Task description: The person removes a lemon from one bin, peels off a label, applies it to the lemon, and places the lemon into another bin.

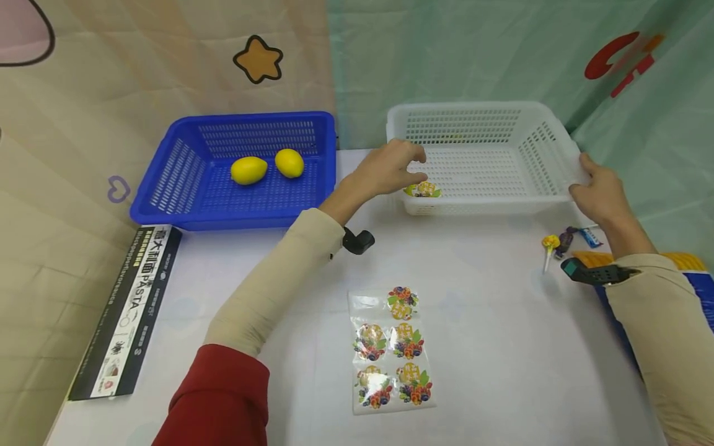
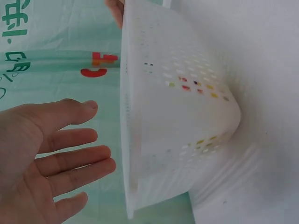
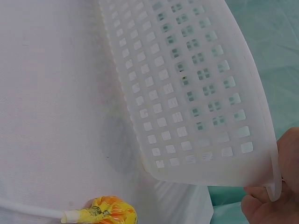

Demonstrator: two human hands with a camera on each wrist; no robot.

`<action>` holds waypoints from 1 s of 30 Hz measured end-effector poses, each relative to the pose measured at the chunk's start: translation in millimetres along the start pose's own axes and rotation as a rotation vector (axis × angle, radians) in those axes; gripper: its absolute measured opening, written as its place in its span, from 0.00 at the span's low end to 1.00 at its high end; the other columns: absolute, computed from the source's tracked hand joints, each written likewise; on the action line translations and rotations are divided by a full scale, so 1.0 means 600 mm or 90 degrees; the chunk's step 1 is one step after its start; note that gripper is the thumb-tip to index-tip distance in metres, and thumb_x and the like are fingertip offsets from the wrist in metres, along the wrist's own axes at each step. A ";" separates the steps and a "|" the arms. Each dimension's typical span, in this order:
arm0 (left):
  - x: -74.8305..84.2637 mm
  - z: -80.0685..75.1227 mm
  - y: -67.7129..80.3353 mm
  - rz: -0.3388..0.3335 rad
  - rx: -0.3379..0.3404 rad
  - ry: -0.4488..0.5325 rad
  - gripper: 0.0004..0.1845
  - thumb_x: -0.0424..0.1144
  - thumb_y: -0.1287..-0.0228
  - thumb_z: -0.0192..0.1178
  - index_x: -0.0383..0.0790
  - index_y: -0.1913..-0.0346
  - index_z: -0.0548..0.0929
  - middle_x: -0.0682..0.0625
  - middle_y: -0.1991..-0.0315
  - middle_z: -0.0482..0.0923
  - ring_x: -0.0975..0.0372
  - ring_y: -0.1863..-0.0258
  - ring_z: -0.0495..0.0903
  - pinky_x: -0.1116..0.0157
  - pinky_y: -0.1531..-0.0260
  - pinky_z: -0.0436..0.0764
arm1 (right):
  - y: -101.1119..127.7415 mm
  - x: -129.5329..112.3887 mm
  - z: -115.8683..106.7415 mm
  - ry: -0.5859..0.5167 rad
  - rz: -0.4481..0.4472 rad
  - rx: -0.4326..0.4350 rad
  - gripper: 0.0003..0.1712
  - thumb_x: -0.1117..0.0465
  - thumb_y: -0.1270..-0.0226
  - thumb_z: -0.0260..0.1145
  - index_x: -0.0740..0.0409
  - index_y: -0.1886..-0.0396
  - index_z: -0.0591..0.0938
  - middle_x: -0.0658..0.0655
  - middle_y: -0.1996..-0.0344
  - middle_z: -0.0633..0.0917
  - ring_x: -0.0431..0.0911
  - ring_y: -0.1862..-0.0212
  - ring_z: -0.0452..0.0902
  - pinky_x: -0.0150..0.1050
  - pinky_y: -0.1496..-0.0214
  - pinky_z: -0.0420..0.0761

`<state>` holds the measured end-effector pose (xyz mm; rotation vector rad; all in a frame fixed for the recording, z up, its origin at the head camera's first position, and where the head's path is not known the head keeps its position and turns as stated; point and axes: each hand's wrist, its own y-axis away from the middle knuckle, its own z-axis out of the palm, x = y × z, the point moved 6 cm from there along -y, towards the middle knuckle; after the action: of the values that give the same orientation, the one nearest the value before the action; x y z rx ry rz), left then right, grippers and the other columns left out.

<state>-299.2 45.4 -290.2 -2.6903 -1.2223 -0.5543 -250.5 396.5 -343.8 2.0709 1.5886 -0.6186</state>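
While the white perforated basket [image 1: 480, 162] sits on the white table [image 1: 502, 347] beside the blue basket [image 1: 234, 186] holding two lemons [image 1: 249, 170], the right hand [image 1: 599, 192] grips its right front corner. The left hand [image 1: 390, 168] hovers at its left front corner, fingers relaxed and spread, over a fruit sticker [image 1: 422, 189] stuck on the rim; a sticker sheet [image 1: 392, 350] lies nearer, a yellow lollipop [image 1: 550, 244] by the right wrist

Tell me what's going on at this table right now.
A person is handling a white basket on the table. The right hand grips its right rim, while the left hand is open at the front left corner, by a fruit sticker stuck there. A sticker sheet lies in front of the person, with one space bare. Two lemons sit in a blue basket, and a lollipop lies near the right hand.
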 end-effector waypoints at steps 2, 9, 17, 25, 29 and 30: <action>-0.008 -0.017 0.016 0.006 0.017 0.014 0.21 0.47 0.30 0.61 0.40 0.40 0.79 0.48 0.40 0.78 0.59 0.40 0.74 0.62 0.43 0.76 | 0.000 -0.002 0.000 0.000 0.001 -0.002 0.40 0.64 0.28 0.42 0.48 0.23 0.36 0.71 0.25 0.46 0.69 0.39 0.58 0.65 0.40 0.64; -0.067 -0.079 0.079 -0.028 0.078 0.047 0.21 0.47 0.31 0.62 0.39 0.41 0.80 0.47 0.43 0.80 0.57 0.42 0.76 0.60 0.41 0.76 | 0.001 -0.007 0.000 -0.010 0.002 -0.010 0.39 0.64 0.27 0.42 0.48 0.23 0.35 0.70 0.24 0.44 0.70 0.34 0.55 0.67 0.33 0.59; -0.164 -0.124 0.159 -0.099 0.124 0.105 0.23 0.47 0.31 0.61 0.36 0.40 0.80 0.44 0.41 0.78 0.53 0.39 0.74 0.56 0.38 0.73 | 0.003 -0.006 -0.001 -0.003 -0.004 -0.005 0.40 0.65 0.27 0.43 0.51 0.22 0.36 0.72 0.25 0.45 0.73 0.30 0.51 0.68 0.31 0.54; -0.265 -0.117 0.240 -0.210 0.163 0.159 0.26 0.48 0.30 0.59 0.37 0.35 0.76 0.41 0.35 0.73 0.50 0.33 0.66 0.49 0.32 0.65 | 0.004 -0.049 -0.004 -0.034 -0.066 0.135 0.40 0.62 0.31 0.45 0.65 0.22 0.45 0.62 0.22 0.44 0.56 0.22 0.34 0.50 0.22 0.35; -0.304 -0.114 0.271 -0.242 0.191 0.170 0.28 0.48 0.30 0.60 0.37 0.34 0.75 0.40 0.33 0.70 0.46 0.32 0.65 0.45 0.32 0.64 | -0.001 -0.112 0.024 -0.066 -0.095 0.152 0.38 0.62 0.29 0.49 0.62 0.22 0.50 0.59 0.22 0.49 0.51 0.22 0.39 0.43 0.22 0.40; -0.313 -0.113 0.277 -0.250 0.193 0.173 0.28 0.47 0.31 0.61 0.37 0.33 0.74 0.39 0.33 0.70 0.45 0.32 0.65 0.44 0.32 0.63 | -0.002 -0.132 0.034 -0.071 -0.107 0.142 0.37 0.63 0.28 0.49 0.62 0.22 0.50 0.59 0.22 0.50 0.50 0.22 0.40 0.41 0.22 0.41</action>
<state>-306.8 -214.0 -295.0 -2.0610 -1.6085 -0.6885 -271.4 323.9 -312.9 2.0280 1.7075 -0.9938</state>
